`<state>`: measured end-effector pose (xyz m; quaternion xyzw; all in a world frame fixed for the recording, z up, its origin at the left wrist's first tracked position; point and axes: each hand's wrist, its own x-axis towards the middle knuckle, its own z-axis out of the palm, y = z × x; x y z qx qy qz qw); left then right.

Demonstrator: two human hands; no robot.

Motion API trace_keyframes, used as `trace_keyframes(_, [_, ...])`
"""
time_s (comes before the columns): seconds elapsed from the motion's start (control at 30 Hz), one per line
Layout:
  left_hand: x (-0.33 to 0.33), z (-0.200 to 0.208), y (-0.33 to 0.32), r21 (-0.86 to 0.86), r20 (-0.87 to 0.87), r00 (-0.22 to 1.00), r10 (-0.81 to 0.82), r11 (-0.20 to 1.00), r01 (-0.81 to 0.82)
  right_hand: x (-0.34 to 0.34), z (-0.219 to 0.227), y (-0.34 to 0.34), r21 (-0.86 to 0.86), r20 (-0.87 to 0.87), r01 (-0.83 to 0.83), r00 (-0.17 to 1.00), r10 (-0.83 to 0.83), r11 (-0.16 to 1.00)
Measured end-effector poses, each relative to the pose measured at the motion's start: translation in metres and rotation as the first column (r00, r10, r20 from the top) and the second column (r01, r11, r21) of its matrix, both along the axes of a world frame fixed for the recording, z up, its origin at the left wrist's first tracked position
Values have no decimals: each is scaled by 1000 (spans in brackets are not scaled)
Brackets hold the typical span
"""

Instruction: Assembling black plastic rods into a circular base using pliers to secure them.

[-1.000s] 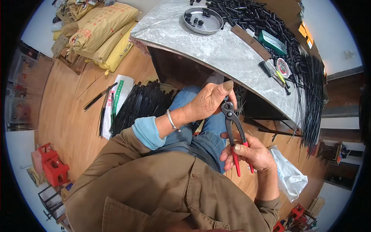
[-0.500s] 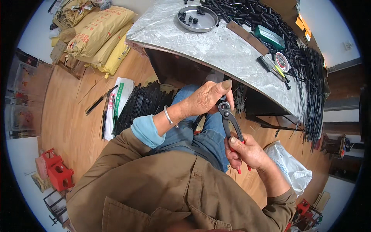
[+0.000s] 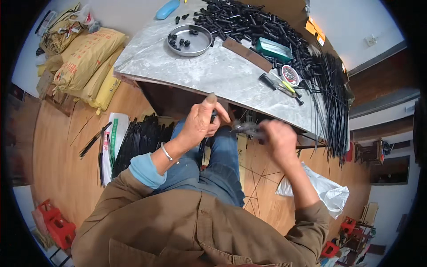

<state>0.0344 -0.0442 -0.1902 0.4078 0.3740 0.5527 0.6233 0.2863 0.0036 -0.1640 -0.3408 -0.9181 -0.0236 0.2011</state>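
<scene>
My left hand (image 3: pixel 201 122), with a silver bangle at the wrist, is closed over my lap just in front of the table's edge. Between its fingers sits a small black part (image 3: pixel 214 116), mostly covered by them; its exact kind does not show. To its right, my right hand (image 3: pixel 281 139) is raised and gripping a pair of pliers (image 3: pixel 250 128). Motion smears the pliers, whose head points left towards the fingers of my left hand. Whether the jaws touch anything cannot be made out.
On the grey table (image 3: pixel 187 75) are a round metal tray (image 3: pixel 195 51) with black pieces, a heap of black parts (image 3: pixel 249 22), a green box (image 3: pixel 273 50) and a bundle of black rods (image 3: pixel 336 111). Yellow sacks (image 3: pixel 89 58) are stacked at far left; a white bag (image 3: pixel 327 189) lies right.
My right hand has swung the pliers up from an upright pose to a sideways one. The view has shifted, so the table appears further left. The left hand keeps its hold.
</scene>
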Motion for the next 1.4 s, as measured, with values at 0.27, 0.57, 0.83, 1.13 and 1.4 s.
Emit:
trace_keyframes(0.27, [11, 0, 7, -43, -28, 995, 99, 994, -101, 29, 7, 184, -83, 31, 654, 756, -654, 752])
trace_keyframes(0.57, [4, -4, 19, -93, -32, 989, 145, 985, -147, 18, 4, 233, -174, 194, 697, 717, -670, 696])
trace_keyframes(0.83, [4, -6, 21, -76, -41, 993, 113, 990, -115, 19, 0, 231, -106, 140, 693, 720, -680, 713])
trace_keyframes(1.13, [-1, -1, 15, -91, 116, 986, 118, 990, -108, 46, -7, 243, -112, 35, 673, 738, -673, 731])
trace_keyframes(1.4, [-9, -3, 5, 95, 199, 980, -28, 995, 9, 24, 15, 203, -621, -356, 336, 684, -637, 708])
